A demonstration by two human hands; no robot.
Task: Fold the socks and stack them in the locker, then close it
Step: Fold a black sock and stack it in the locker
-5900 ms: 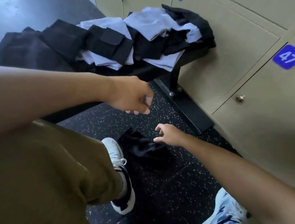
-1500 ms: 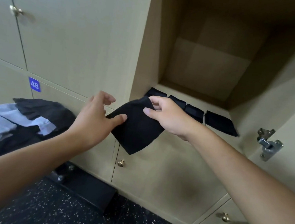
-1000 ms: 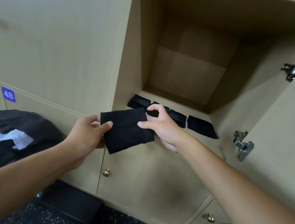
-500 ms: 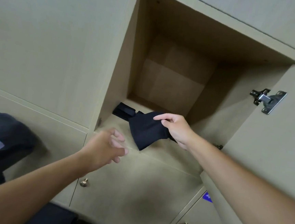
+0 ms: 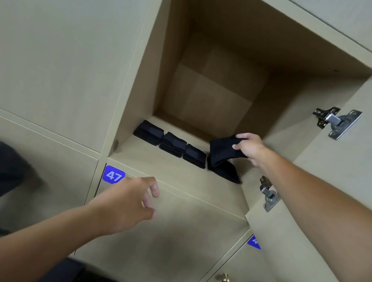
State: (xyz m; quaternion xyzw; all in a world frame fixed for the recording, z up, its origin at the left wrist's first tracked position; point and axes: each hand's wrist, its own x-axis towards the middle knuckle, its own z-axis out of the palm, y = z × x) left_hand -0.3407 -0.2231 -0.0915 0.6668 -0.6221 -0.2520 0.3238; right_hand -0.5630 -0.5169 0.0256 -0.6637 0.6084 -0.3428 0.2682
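Now the folded black sock (image 5: 223,152), soft matte knit, hangs from the right hand (image 5: 250,149), whose fingers (image 5: 241,136) curl over its upper edge, thumb pinching underneath. Its long axis slants down and leftward from the fingers, the lower end touching another folded sock (image 5: 225,172) lying flat on the locker floor (image 5: 160,161). Left of the fingers, three folded socks (image 5: 172,144) sit in a touching row. Below, outside the locker, the left hand (image 5: 125,205) hovers, fingers (image 5: 154,186) loosely spread, holding nothing, just beside a blue tag "47" (image 5: 112,175). Right of the hand, the pale wood-grain door (image 5: 346,177) stands open, carrying metal hinges (image 5: 336,121).
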